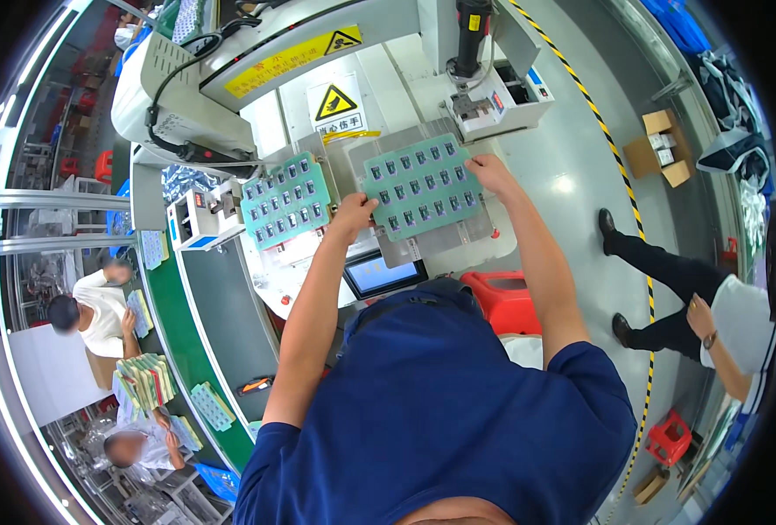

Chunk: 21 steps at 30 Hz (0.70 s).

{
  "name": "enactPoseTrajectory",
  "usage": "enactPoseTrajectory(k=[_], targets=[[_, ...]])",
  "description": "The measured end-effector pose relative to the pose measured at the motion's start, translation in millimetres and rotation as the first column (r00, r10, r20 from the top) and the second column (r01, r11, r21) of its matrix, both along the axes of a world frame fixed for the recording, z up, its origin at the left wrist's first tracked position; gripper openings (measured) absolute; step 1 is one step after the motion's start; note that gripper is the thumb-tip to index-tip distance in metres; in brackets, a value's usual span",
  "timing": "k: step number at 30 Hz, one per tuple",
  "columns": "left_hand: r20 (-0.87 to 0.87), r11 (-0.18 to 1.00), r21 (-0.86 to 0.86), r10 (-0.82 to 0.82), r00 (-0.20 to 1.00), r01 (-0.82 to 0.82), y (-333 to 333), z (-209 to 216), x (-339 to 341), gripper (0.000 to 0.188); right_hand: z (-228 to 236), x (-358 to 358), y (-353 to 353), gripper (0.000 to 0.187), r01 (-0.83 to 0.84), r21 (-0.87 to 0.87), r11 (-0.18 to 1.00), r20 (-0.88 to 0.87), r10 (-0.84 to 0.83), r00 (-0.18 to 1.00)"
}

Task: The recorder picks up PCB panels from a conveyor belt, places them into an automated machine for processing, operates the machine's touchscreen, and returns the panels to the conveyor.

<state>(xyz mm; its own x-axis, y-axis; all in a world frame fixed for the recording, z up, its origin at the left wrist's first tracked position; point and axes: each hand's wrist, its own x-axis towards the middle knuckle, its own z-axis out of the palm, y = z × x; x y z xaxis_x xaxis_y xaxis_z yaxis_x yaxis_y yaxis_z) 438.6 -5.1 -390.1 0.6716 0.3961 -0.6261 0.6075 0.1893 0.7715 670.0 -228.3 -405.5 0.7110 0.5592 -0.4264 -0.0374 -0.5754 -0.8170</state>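
Workshop floor: pale grey and shining (pixel 572 188) on the right, with a green belt (pixel 171 324) running down the left side

Closest in: a dark blue shirt (pixel 458 385) fills the lower middle, both bare forearms reaching up and away from it

Red stool: just beside the shirt (pixel 502 302), on its right, partly covered

Screen: a lit blue panel (pixel 382 274), lying between the shirt and the work

Left hand: here it is (pixel 353 216), thumb and fingers closed on the left edge of a green board (pixel 423 186)

Right hand: well apart from the left, and it has the board too (pixel 493 175), gripping near the upper right corner

Green board: tilted in our view, three rows of small dark parts across it, sitting over a silver plate (pixel 396 254); whether it rests flat or is slightly lifted is hard to tell from above

Second board: much the same pattern (pixel 284 199), left of the left hand and apart from the green board

Machine: beyond the boards, a white housing (pixel 173 96) on the left, a black cylinder (pixel 469 39) upright on the right, a yellow triangle sign (pixel 335 103) between

Over at the belt: a worker in white (pixel 103 306) and another person (pixel 147 446), a stack of boards (pixel 145 382) between them

Far right: striped tape (pixel 630 192), a walker's dark trousers (pixel 681 267) across it, an open cardboard box (pixel 642 159) beyond
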Motion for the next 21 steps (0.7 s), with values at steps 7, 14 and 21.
enactPoseTrajectory(k=[7, 14, 21], targets=[[-0.015, 0.999, -0.04, -0.018, 1.0, 0.017, -1.4, -0.9, -3.2, 0.023, -17.5, 8.5, -5.6, 0.036, -0.113, -0.065, 0.991, 0.123, 0.12, 0.985], [-0.085, 0.999, -0.036, -0.002, 0.996, -0.001, 0.1, 10.8, -1.9, 0.026, -10.0, 7.0, -3.9, 0.036, -0.123, -0.081, 0.989, 0.113, 0.132, 0.985], [-0.015, 0.994, 0.099, 0.056, 0.998, -0.054, -5.4, -0.6, -12.9, 0.026, 2.1, -0.7, -7.0, 0.034, -0.141, -0.208, 0.968, 0.112, 0.167, 0.98]])
